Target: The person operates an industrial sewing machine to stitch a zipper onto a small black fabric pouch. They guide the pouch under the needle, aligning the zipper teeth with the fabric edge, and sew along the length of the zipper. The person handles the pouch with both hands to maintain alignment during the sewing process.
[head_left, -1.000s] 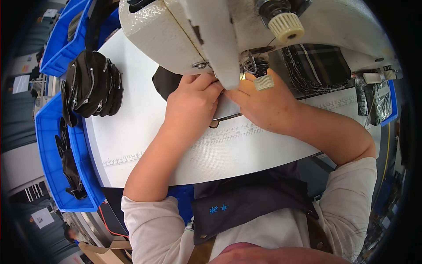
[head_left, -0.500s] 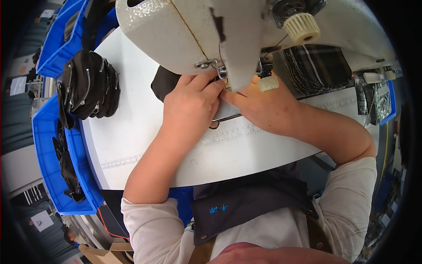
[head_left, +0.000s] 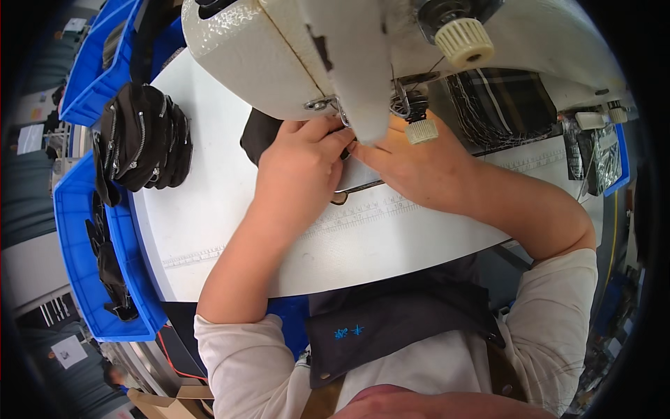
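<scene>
Under the head of a white sewing machine [head_left: 244,59], both my hands are at a piece of dark fabric [head_left: 257,136], whose rounded end shows to the left. My left hand [head_left: 299,166] is closed on the fabric, fingers bent and pressed together beside the presser area. From the other side my right hand [head_left: 422,166] comes in, its thumb and forefinger tips pinching the fabric's edge close to the left fingertips. Its other fingers are partly hidden behind the machine head, which also covers the needle and most of the fabric.
Dark zippered pouches [head_left: 143,140] are stacked on the white table [head_left: 209,216] at left. Blue bins [head_left: 77,244] with dark pieces stand beyond that edge. Right of the machine lies a stack of dark fabric panels [head_left: 502,105]; clear plastic packets [head_left: 593,157] hang near the right edge.
The view has shifted slightly, so the machine head appears a little further left. My hands stay at the same place on the fabric, with barely any movement.
</scene>
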{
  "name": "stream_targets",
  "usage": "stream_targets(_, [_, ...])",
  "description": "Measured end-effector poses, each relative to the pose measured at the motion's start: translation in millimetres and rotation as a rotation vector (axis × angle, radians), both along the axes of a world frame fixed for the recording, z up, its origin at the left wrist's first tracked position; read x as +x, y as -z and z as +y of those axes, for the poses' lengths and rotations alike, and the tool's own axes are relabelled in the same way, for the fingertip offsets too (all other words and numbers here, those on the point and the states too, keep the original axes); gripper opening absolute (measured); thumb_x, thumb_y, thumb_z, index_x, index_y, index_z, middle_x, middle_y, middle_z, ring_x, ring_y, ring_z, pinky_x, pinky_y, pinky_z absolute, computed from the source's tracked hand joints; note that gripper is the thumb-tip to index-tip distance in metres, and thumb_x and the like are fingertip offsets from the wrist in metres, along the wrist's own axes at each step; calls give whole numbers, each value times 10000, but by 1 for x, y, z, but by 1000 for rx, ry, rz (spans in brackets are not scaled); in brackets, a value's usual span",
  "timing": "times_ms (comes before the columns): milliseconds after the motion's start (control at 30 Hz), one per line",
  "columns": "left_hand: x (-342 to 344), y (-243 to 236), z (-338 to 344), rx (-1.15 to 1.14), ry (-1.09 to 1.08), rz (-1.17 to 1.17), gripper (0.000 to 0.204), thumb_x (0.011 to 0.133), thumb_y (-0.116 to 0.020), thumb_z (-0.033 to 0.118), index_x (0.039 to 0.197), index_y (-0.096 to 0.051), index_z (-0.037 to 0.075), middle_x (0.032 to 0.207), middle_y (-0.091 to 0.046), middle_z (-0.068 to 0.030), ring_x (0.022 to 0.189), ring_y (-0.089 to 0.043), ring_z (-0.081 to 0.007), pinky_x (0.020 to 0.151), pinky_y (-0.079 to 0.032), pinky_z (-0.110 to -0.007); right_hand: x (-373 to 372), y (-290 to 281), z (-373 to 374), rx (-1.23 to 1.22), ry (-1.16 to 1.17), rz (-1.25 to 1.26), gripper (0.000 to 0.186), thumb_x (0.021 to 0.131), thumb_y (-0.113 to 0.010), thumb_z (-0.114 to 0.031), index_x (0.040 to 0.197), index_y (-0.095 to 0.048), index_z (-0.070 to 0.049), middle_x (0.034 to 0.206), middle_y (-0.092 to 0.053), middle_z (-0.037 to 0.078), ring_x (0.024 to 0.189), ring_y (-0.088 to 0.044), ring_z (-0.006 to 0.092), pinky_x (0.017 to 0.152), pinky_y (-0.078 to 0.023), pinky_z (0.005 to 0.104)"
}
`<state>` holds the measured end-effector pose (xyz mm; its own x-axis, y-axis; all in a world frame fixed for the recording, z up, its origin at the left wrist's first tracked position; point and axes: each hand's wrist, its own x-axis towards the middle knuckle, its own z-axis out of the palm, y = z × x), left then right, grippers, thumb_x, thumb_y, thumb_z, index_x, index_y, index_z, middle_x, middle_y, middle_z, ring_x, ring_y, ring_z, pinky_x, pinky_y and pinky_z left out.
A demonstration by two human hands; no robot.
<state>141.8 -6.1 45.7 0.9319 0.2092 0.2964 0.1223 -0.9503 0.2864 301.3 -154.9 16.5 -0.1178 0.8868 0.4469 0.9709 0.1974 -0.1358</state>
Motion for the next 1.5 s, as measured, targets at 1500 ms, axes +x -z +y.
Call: stream_targets(1500, [-19,-24,13,-259,64,101,185,764,-793,57,921,-701,20,960,-680,-101,925,-634,-303,865,-477,-404,-7,3,-6,-41,-151,172,344,832,-659,-76,1166,-711,-8,1124,-683,82,1004,-656,226,991,-471,368])
